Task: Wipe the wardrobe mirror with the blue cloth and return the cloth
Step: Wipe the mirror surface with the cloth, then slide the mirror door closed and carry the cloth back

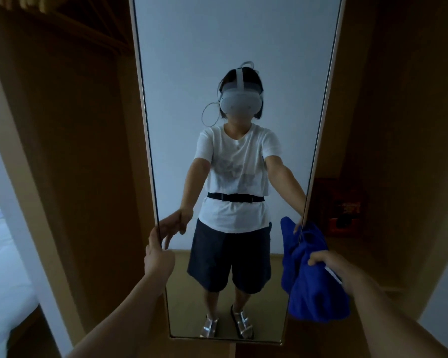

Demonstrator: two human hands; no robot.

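Blue cloth [313,280] hangs bunched in the right hand [329,264] at the mirror's [238,60] right edge; the left hand [157,251] grips its left edge.

- The left arm reaches forward and up from the lower left, bare to the elbow.
- The left hand [157,257] sits at the left edge of the mirror [230,60], thumb in front, fingers curled behind it.
- The right arm extends from the lower right.
- The right hand [332,267] grips the bunched blue cloth [313,288], fingers curled over its top.
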